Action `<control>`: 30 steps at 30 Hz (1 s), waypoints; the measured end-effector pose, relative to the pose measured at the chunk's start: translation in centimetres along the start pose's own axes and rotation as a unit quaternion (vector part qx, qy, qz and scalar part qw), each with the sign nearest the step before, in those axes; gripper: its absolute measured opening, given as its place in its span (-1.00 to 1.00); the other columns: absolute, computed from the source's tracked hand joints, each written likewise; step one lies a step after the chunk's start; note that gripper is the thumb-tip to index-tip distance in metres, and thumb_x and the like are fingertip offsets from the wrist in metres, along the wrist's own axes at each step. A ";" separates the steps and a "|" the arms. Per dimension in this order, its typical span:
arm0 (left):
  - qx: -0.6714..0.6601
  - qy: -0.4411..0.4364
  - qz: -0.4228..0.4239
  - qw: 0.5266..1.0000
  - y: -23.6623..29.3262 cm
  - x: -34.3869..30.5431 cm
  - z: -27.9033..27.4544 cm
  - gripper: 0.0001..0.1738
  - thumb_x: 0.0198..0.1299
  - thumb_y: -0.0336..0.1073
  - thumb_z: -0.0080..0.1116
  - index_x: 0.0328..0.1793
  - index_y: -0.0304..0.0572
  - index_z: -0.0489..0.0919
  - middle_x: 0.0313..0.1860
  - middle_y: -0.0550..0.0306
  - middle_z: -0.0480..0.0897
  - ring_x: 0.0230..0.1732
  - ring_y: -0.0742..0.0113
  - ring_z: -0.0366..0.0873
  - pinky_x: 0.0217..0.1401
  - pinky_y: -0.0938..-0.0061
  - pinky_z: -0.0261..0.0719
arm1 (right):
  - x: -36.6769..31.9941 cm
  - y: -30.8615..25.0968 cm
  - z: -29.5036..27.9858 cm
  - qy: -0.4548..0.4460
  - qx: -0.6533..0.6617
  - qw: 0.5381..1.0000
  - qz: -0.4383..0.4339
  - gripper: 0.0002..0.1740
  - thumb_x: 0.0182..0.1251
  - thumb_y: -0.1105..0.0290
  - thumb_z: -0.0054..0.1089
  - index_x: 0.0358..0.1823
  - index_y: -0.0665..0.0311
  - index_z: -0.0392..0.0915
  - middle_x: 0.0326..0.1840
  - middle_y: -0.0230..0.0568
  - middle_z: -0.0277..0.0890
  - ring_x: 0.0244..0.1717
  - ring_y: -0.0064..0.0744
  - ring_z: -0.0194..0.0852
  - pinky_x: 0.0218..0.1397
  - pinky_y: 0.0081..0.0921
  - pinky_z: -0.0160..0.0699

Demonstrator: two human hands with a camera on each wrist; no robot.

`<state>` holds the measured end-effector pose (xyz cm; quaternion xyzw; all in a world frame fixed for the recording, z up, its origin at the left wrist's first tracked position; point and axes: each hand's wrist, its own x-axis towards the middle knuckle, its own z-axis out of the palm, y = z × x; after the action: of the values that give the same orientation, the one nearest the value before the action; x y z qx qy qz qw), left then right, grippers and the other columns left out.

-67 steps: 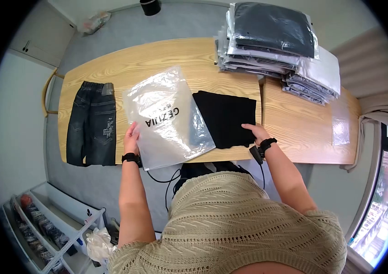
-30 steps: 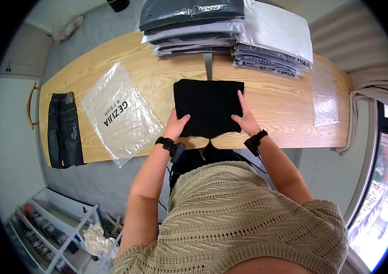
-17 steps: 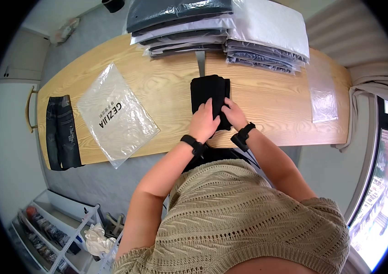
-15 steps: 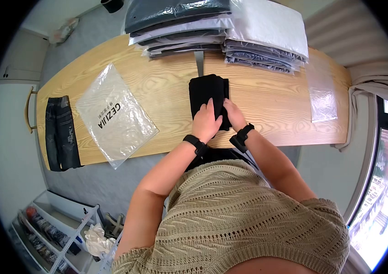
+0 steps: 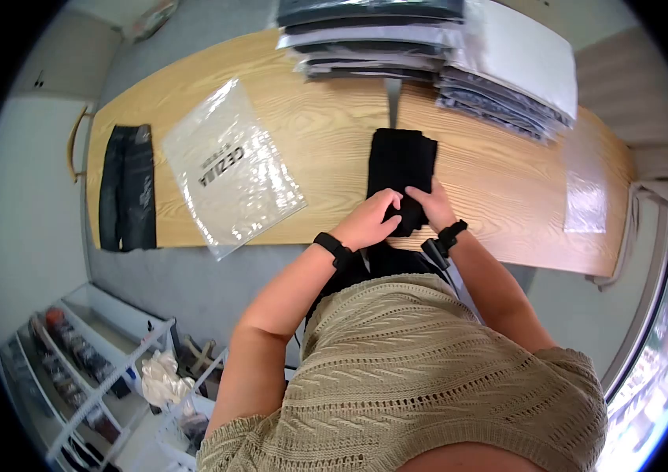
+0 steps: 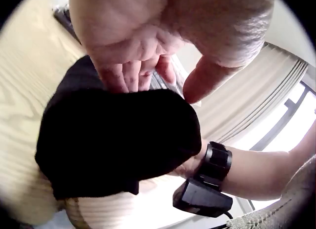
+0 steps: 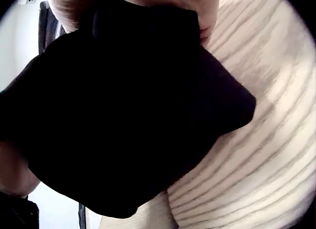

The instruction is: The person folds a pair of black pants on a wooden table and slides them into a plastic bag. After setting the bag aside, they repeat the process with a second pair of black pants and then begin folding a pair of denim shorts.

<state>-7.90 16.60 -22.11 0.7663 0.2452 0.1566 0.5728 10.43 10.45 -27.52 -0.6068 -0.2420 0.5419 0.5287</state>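
Observation:
A folded black garment (image 5: 398,161) lies near the table's front edge, in a narrow stack of layers. My left hand (image 5: 369,220) rests at its near left part. In the left wrist view, the left fingers (image 6: 131,76) reach onto the top of the cloth, with the thumb apart at the side. My right hand (image 5: 434,206) holds the garment's right edge, thumb on top and the other fingers hidden beneath. Dark cloth (image 7: 123,110) fills much of the right wrist view. Left of the hands lies a flat clear plastic bag (image 5: 231,169) with printed lettering.
Folded dark jeans (image 5: 128,189) lie at the table's left end. Tall piles of bagged clothes (image 5: 373,47) stand at the back, one topped by a white package (image 5: 522,59). Another clear bag (image 5: 585,189) lies at the right end of the wooden table (image 5: 507,212).
Left hand left the plastic bag; the garment was brought to the middle and folded narrower. Lately the left hand drew back toward its near edge, and the right thumb came onto its top.

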 end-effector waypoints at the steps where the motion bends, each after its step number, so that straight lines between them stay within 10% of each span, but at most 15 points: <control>1: 0.005 0.013 -0.010 1.000 0.0 -1.0 -1.1 -0.77 0.12 -0.46 0.10 -0.15 -0.25 0.30 0.00 -0.12 0.51 0.03 0.00 0.48 0.11 0.30 0.42 | 0.3 0.3 0.2 0.003 -0.033 0.999 -0.012 -0.50 0.10 0.44 0.27 0.08 0.48 0.38 -0.06 -0.10 0.53 -0.09 -0.37 0.51 0.01 -0.50 0.47; 4: 0.123 0.167 -0.011 0.978 -0.1 -5.4 -5.0 -0.88 0.10 -0.37 0.04 -0.30 -0.28 0.46 -0.27 -0.10 0.52 -0.15 -0.10 0.46 -0.04 0.21 0.43 | 0.7 -0.2 1.2 0.009 -0.060 0.998 0.004 -0.51 0.09 0.49 0.25 0.07 0.47 0.37 -0.05 -0.08 0.53 -0.08 -0.34 0.51 0.01 -0.47 0.49; 9: 0.285 0.202 -0.287 0.892 -4.5 -16.3 -12.6 -0.77 0.04 -0.38 0.14 -0.15 -0.27 0.49 -0.16 -0.09 0.55 -0.04 -0.04 0.48 0.01 0.24 0.46 | -0.6 -4.5 3.8 0.004 -0.102 0.994 -0.036 -0.54 0.09 0.55 0.21 0.06 0.48 0.39 -0.03 -0.07 0.53 -0.08 -0.37 0.52 -0.01 -0.46 0.52; 12: 0.421 0.190 -0.291 0.838 -8.4 -21.3 -15.2 -0.71 -0.06 -0.41 0.23 -0.16 -0.23 0.48 -0.17 -0.05 0.52 -0.07 -0.03 0.47 -0.03 0.22 0.48 | -1.9 -6.8 5.2 0.019 -0.119 0.992 -0.025 -0.52 0.09 0.55 0.20 0.10 0.50 0.38 -0.02 -0.09 0.53 -0.06 -0.38 0.51 0.03 -0.48 0.48; 30: 0.312 0.176 -0.197 0.912 -11.2 -24.5 -18.8 -0.81 0.05 -0.53 0.00 -0.19 -0.23 0.52 -0.24 -0.04 0.51 -0.13 -0.02 0.47 -0.06 0.26 0.46 | -7.0 -8.3 16.0 -0.001 -0.212 0.976 -0.043 -0.57 0.07 0.51 0.23 0.02 0.46 0.44 -0.11 -0.11 0.57 -0.14 -0.37 0.54 -0.01 -0.49 0.48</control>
<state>-40.28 20.52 -26.27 0.8022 0.5248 0.0884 0.2708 -3.98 13.13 -14.84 -0.6932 -0.3778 0.4559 0.4110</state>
